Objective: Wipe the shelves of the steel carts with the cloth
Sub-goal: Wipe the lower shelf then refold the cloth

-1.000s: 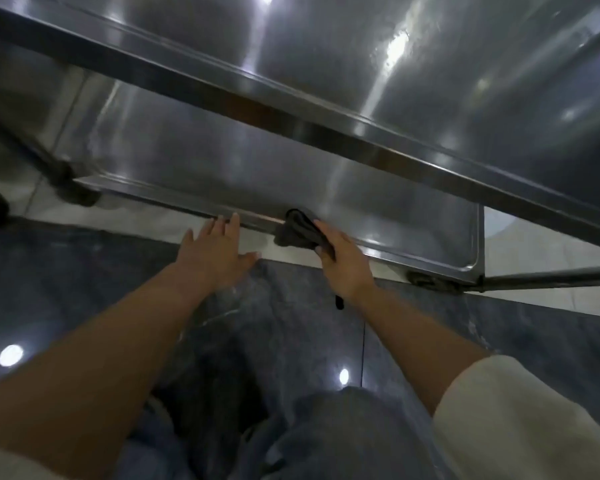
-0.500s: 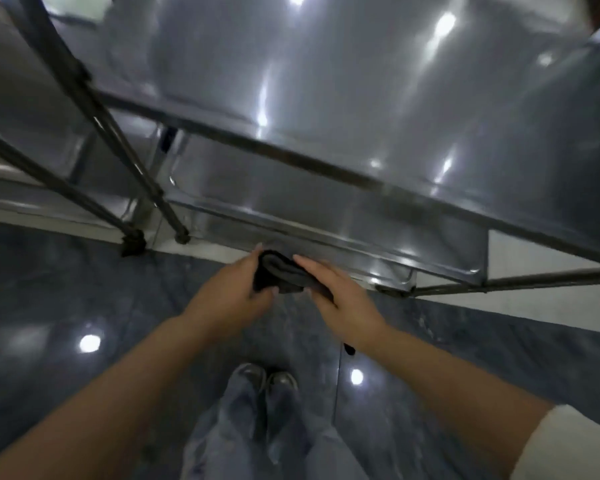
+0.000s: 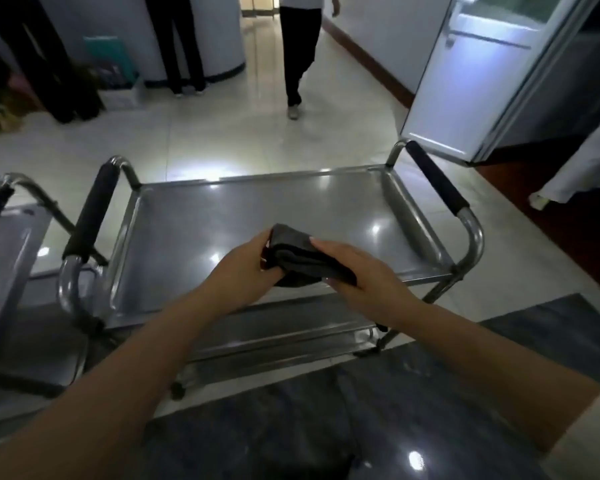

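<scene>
Dark cloth (image 3: 305, 258) held w/ both hands, above cart (image 3: 257, 216).

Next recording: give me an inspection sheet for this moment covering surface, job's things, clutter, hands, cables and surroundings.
Surface: top shelf of the steel cart, bare and reflective; lower shelf partly visible beneath.
Job's things: dark folded cloth, held above the top shelf's near edge.
Clutter: nothing seen on the shelves.
Hands: left hand and right hand both grip the cloth.
Cables: nothing seen.
Surroundings: second cart at left; black-padded handles; a person's legs on the tiled floor; open door at right.
</scene>
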{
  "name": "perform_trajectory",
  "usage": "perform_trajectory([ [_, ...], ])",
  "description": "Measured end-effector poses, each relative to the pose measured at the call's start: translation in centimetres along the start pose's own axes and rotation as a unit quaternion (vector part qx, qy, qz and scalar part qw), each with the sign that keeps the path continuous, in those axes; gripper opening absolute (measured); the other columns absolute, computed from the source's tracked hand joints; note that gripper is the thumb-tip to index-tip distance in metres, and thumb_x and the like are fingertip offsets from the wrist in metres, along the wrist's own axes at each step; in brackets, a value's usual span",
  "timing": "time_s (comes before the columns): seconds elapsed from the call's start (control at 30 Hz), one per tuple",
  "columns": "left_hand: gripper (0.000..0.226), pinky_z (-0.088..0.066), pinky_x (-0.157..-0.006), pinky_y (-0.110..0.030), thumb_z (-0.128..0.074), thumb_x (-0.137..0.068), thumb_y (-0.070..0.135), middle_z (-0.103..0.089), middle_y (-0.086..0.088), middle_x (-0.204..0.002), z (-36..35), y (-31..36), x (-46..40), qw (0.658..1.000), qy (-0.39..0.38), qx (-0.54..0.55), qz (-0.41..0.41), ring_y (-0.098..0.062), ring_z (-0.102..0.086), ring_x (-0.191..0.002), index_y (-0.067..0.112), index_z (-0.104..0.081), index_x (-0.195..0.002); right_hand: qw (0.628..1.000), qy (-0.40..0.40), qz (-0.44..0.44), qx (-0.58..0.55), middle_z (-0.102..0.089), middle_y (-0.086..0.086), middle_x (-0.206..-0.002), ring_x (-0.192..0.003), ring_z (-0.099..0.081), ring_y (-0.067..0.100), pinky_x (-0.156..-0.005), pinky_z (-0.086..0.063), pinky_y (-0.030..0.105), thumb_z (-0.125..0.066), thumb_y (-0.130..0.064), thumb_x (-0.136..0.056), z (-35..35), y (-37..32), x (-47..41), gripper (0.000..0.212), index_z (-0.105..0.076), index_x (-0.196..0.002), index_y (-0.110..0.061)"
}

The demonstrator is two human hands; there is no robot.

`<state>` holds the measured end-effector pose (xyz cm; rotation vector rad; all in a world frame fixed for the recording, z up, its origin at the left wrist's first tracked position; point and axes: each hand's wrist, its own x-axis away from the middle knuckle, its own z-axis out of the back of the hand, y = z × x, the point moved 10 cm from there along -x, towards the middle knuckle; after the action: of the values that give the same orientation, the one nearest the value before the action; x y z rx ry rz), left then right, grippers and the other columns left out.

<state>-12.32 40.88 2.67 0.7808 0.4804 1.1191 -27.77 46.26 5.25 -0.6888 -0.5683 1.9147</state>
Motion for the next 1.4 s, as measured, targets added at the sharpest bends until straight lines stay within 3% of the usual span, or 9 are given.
perform_trajectory([
  [0.17, 0.054, -0.043, -0.070, -0.009, -0.065, -0.087, 0.024, -0.058, 0.011, -0.103, -3.2, 10.3, -6.4, 0.997, -0.033, -0.004, -0.070, -0.001, -0.057, -0.089, 0.033, -0.045, -0.136, 0.996, 0.033, -0.073, 0.033, -0.049, -0.012, -0.135, -0.116, -0.047, -0.001, -0.093, -0.032, 0.003, -0.066, -0.026, -0.088, 9.2, 5.3, 2.1, 0.075, -0.020, -0.144, -0.045],
  [0.37, 0.056, -0.045, -0.073, -0.005, -0.064, -0.087, 0.013, -0.063, 0.006, -0.109, -11.4, 21.0, -13.8, 0.990, -0.044, -0.003, -0.135, -0.005, -0.058, -0.093, 0.031, -0.048, -0.138, 0.990, 0.085, -0.103, 0.054, -0.050, -0.023, -0.124, -0.106, -0.042, -0.012, -0.085, -0.033, -0.002, -0.068, -0.033, -0.085, 19.9, 14.0, 6.2, 0.066, -0.032, -0.137, -0.052],
  [0.5, 0.053, -0.049, -0.073, -0.011, -0.065, -0.085, 0.008, -0.065, 0.004, -0.105, -17.1, 25.2, -17.6, 0.990, -0.033, 0.000, -0.137, -0.012, -0.061, -0.094, 0.029, -0.052, -0.132, 0.989, 0.072, -0.118, 0.057, -0.052, -0.015, -0.132, -0.113, -0.050, 0.004, -0.095, -0.042, 0.020, -0.063, -0.033, -0.090, 24.5, 20.5, 8.2, 0.054, -0.039, -0.138, -0.039],
  [0.63, 0.055, -0.053, -0.076, -0.015, -0.065, -0.085, 0.006, -0.063, 0.010, -0.105, -21.6, 28.3, -20.6, 0.991, -0.030, 0.017, -0.131, -0.007, -0.060, -0.094, 0.032, -0.053, -0.132, 0.990, 0.049, -0.130, 0.025, -0.055, -0.020, -0.123, -0.097, -0.054, -0.003, -0.084, -0.045, 0.020, -0.056, -0.032, -0.094, 28.2, 25.7, 9.8, 0.049, -0.039, -0.139, -0.037],
  [0.7, 0.056, -0.054, -0.076, -0.016, -0.064, -0.086, 0.005, -0.062, 0.011, -0.104, -23.2, 29.4, -22.1, 0.992, -0.027, 0.017, -0.126, -0.006, -0.060, -0.094, 0.032, -0.052, -0.134, 0.991, 0.044, -0.129, -0.010, -0.056, -0.029, -0.100, -0.078, -0.056, -0.007, -0.068, -0.045, 0.016, -0.056, -0.032, -0.094, 29.7, 27.7, 10.2, 0.046, -0.039, -0.136, -0.042],
  [0.8, 0.059, -0.048, -0.069, -0.005, -0.063, -0.087, 0.006, -0.059, 0.019, -0.099, -24.8, 30.5, -24.4, 0.993, -0.026, -0.003, -0.118, 0.007, -0.058, -0.089, 0.033, -0.048, -0.137, 0.989, 0.034, -0.131, -0.063, -0.062, -0.020, -0.084, -0.067, -0.064, 0.010, -0.058, -0.054, 0.023, -0.055, -0.034, -0.093, 31.2, 30.3, 10.3, 0.043, -0.040, -0.130, -0.050],
  [1.0, 0.059, -0.042, -0.069, 0.000, -0.065, -0.085, 0.003, -0.066, 0.028, -0.091, -26.3, 32.1, -30.3, 0.992, -0.035, -0.004, -0.122, 0.011, -0.060, -0.088, 0.042, -0.051, -0.127, 0.983, 0.057, -0.156, -0.083, -0.060, -0.022, -0.110, -0.098, -0.057, 0.001, -0.082, -0.050, 0.025, -0.046, -0.023, -0.098, 35.2, 36.3, 8.2, 0.036, -0.046, -0.123, -0.049],
  [1.17, 0.055, -0.042, -0.066, 0.001, -0.069, -0.085, 0.007, -0.061, 0.029, -0.096, -27.7, 31.3, -35.8, 0.993, -0.055, 0.000, -0.105, 0.021, -0.057, -0.086, 0.033, -0.055, -0.132, 0.977, 0.069, -0.179, -0.094, -0.061, -0.012, -0.109, -0.097, -0.058, 0.012, -0.086, -0.051, 0.039, -0.041, -0.013, -0.099, 38.3, 41.2, 5.6, 0.040, -0.047, -0.115, -0.049],
  [1.4, 0.036, -0.053, -0.069, -0.016, -0.072, -0.081, 0.014, -0.067, 0.003, -0.098, -28.5, 28.5, -42.6, 0.998, -0.034, 0.047, -0.021, -0.012, -0.067, -0.083, 0.038, -0.059, -0.105, 0.981, 0.039, -0.155, -0.107, -0.061, -0.019, -0.106, -0.096, -0.058, 0.007, -0.084, -0.051, 0.036, -0.042, -0.015, -0.099, 41.1, 46.2, -0.1, 0.038, -0.050, -0.116, -0.048],
])
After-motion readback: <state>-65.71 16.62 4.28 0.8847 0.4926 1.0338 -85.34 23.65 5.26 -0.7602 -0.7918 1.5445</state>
